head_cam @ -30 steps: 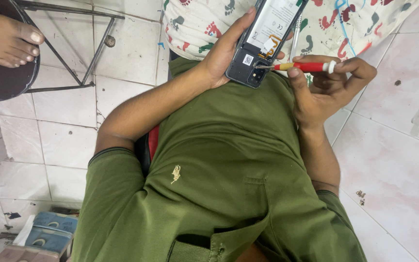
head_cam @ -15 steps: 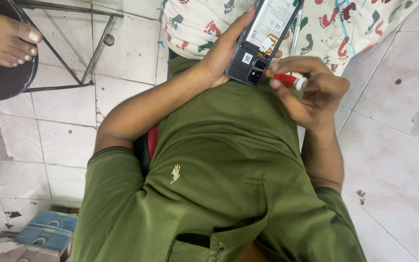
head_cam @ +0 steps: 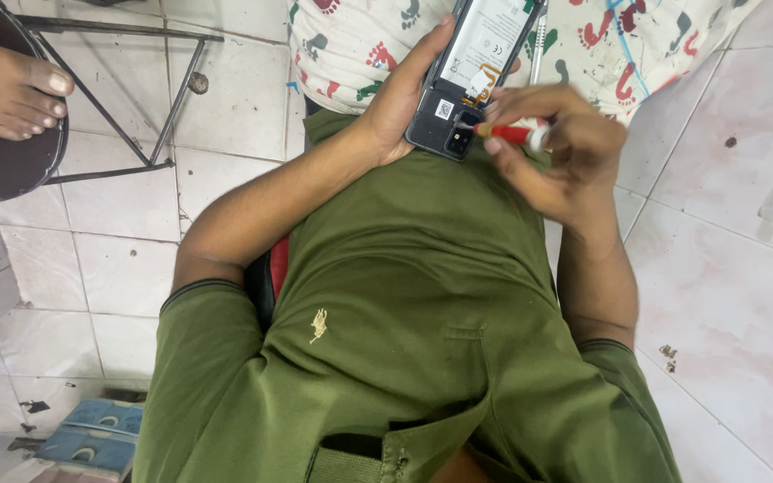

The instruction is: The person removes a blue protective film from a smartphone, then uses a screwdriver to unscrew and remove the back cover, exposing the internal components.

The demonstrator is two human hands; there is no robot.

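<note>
Red-handled tool: small screwdriver [head_cam: 512, 134], pinched in the right hand [head_cam: 556, 156], tip set at the camera end of the phone.
Phone: opened smartphone [head_cam: 471, 76], back cover off, battery and board exposed, held above the lap over a printed cloth [head_cam: 351, 45].
Left hand: left hand [head_cam: 404, 98] grasps the phone along its edge, thumb up the side.
Right hand: fingers closed on the screwdriver handle.
Clothing: green shirt [head_cam: 404, 322].
Surroundings: white tiled floor [head_cam: 717, 295]; another person's bare foot [head_cam: 11, 94] on a dark stool, top left.
</note>
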